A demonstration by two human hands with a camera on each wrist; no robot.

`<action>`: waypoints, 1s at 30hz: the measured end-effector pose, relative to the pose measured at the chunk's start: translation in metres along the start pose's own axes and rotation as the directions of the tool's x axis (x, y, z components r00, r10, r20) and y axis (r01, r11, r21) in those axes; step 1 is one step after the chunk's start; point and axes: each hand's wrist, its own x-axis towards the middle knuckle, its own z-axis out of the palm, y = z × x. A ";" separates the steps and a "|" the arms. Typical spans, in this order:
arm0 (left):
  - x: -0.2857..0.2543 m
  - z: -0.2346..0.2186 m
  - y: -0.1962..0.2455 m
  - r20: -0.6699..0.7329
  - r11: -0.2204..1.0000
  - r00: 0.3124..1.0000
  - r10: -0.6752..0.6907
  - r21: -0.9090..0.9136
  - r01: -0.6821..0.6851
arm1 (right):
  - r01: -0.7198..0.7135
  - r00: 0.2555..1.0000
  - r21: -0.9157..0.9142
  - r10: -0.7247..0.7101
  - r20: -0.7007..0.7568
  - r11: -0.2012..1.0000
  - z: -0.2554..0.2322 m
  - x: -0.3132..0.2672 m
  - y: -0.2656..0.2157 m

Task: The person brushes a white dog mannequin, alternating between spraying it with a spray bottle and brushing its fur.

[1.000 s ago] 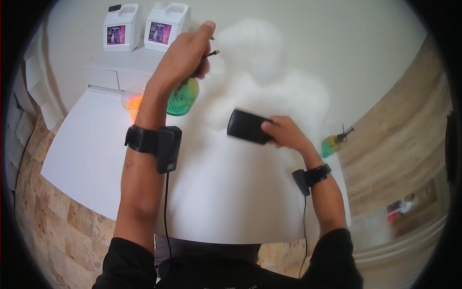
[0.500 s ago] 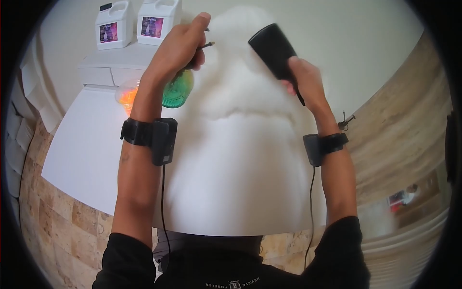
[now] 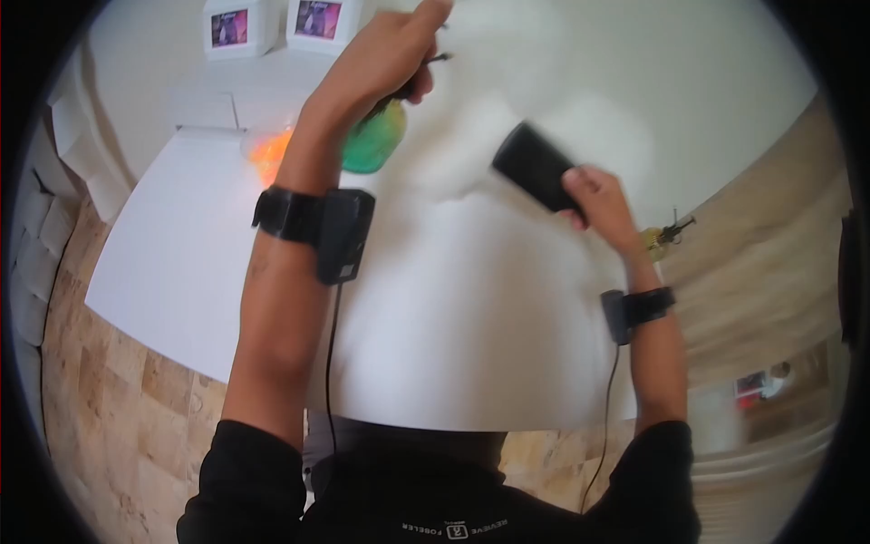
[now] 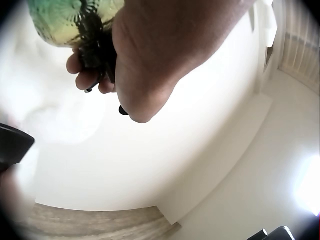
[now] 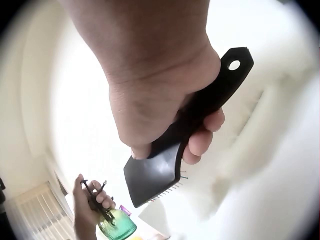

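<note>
My left hand [image 3: 385, 63] grips a spray bottle [image 3: 374, 140] by its black pump top, fingers wrapped round it. The bottle's ribbed glass body fades from green to yellow and hangs below the hand, as the left wrist view also shows. In my right hand [image 3: 605, 201] is a black paddle hairbrush [image 3: 535, 168], held by the handle with its smooth back upward. Thin bristles on its underside show in the right wrist view. Beneath and beyond the brush lies a white fluffy furry thing [image 3: 453, 163], blurred in the head view.
A white table [image 3: 168, 245] carries all this. Two white jugs [image 3: 229, 29] with purple labels stand on a drawer unit [image 3: 195, 86] at the back left. A clear container with something orange [image 3: 268, 154] sits by my left forearm. Another spray bottle [image 3: 669, 234] is at the right edge.
The hairbrush went from the middle of the fluffy thing up to its far part, then came back nearer. My left hand keeps hold of the spray bottle; the head view has shifted somewhat.
</note>
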 end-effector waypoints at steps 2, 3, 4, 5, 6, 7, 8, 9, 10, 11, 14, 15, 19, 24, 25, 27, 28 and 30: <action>0.004 0.001 -0.001 0.002 0.999 0.999 -0.037 0.018 0.037 | 0.031 0.994 0.021 -0.028 -0.105 0.999 -0.005 0.001 -0.010; 0.005 0.000 -0.005 0.005 1.000 1.000 0.007 0.015 -0.007 | 0.055 0.991 0.035 -0.050 -0.124 0.998 -0.009 0.003 -0.012; 0.003 0.000 -0.008 0.011 0.999 0.999 0.050 0.012 -0.051 | 0.078 0.987 0.049 -0.070 -0.145 0.996 -0.010 0.004 -0.014; 0.001 0.000 -0.005 0.012 0.999 1.000 0.026 0.022 -0.027 | 0.068 0.984 0.062 -0.057 -0.166 0.996 -0.009 0.003 -0.019; 0.000 0.002 -0.001 0.011 0.999 1.000 0.021 0.046 -0.022 | 0.069 0.980 0.072 -0.054 -0.190 0.995 -0.009 0.003 -0.023; -0.001 0.002 -0.001 0.014 0.998 1.000 0.013 0.065 -0.014 | 0.079 0.979 0.069 -0.064 -0.194 0.994 -0.009 0.004 -0.026; -0.001 0.002 -0.005 0.013 0.998 1.000 -0.003 0.069 0.002 | 0.084 0.979 0.039 -0.075 -0.191 0.996 -0.010 0.006 -0.026; 0.000 0.001 -0.009 0.023 0.998 0.999 0.036 0.055 -0.037 | 0.093 0.976 0.026 -0.085 -0.201 0.995 -0.008 0.005 -0.028; 0.000 0.000 -0.011 0.029 0.996 0.996 0.079 0.041 -0.080 | 0.106 0.972 0.012 -0.101 -0.212 0.994 -0.005 0.005 -0.032; 0.000 0.001 -0.012 0.025 0.997 0.997 0.071 0.022 -0.071 | 0.104 0.974 0.015 -0.099 -0.205 0.994 -0.003 0.005 -0.034; -0.002 0.001 -0.010 0.037 0.997 0.996 0.082 0.001 -0.082 | 0.105 0.972 -0.009 -0.104 -0.211 0.994 -0.002 0.004 -0.038; -0.003 0.000 -0.009 0.034 0.997 0.996 0.082 0.002 -0.082 | 0.099 0.970 -0.006 -0.098 -0.222 0.995 -0.002 0.005 -0.038; -0.008 0.001 -0.006 0.035 0.997 0.996 0.081 0.007 -0.082 | 0.112 0.965 -0.014 -0.112 -0.237 0.994 -0.004 0.009 -0.039; -0.007 0.003 -0.008 0.034 0.996 0.995 0.090 0.016 -0.091 | 0.142 0.961 -0.018 -0.143 -0.237 0.990 -0.010 0.017 -0.047; -0.007 0.002 -0.008 0.038 0.995 0.994 0.100 0.023 -0.101 | 0.150 0.960 -0.028 -0.153 -0.235 0.988 -0.011 0.019 -0.047; 0.001 0.004 -0.012 0.043 0.996 0.996 0.080 0.027 -0.081 | 0.154 0.959 -0.026 -0.155 -0.236 0.988 -0.010 0.017 -0.050; 0.001 0.004 -0.011 0.045 0.996 0.996 0.079 0.026 -0.080 | 0.163 0.958 -0.024 -0.164 -0.234 0.986 -0.008 0.016 -0.051; 0.001 0.004 -0.012 0.046 0.996 0.996 0.080 0.028 -0.081 | 0.148 0.959 -0.016 -0.148 -0.242 0.989 -0.006 0.015 -0.051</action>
